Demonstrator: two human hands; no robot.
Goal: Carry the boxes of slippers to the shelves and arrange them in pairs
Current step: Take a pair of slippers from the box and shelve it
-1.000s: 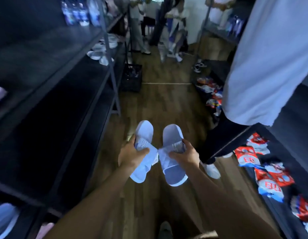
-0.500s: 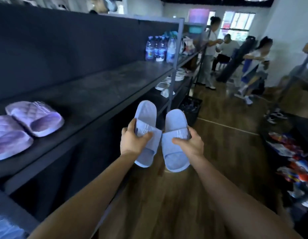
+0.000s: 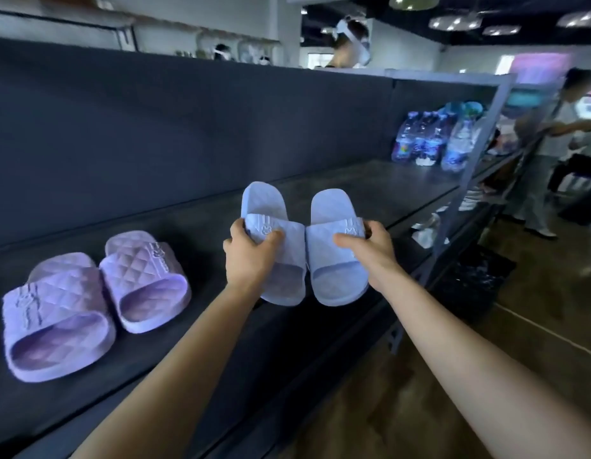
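quilted pale-blue slippers (image 3: 264,200), straps pinched — left grip (image 3: 251,256), right grip (image 3: 370,250), matte shelf (image 3: 370,180)

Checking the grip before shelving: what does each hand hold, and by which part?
Each grips a slipper by its strap: left hand the left blue slipper, right hand the right blue slipper.

Our shop aisle, dim and bluish.
We face a long dark shelf (image 3: 370,183) with a dark back panel (image 3: 188,127) and a grey metal upright (image 3: 496,104). Water bottles (image 3: 430,140) stand at its far end, the wooden floor (image 3: 486,392) lies to our right, and round lamps (image 3: 453,21) glow overhead.
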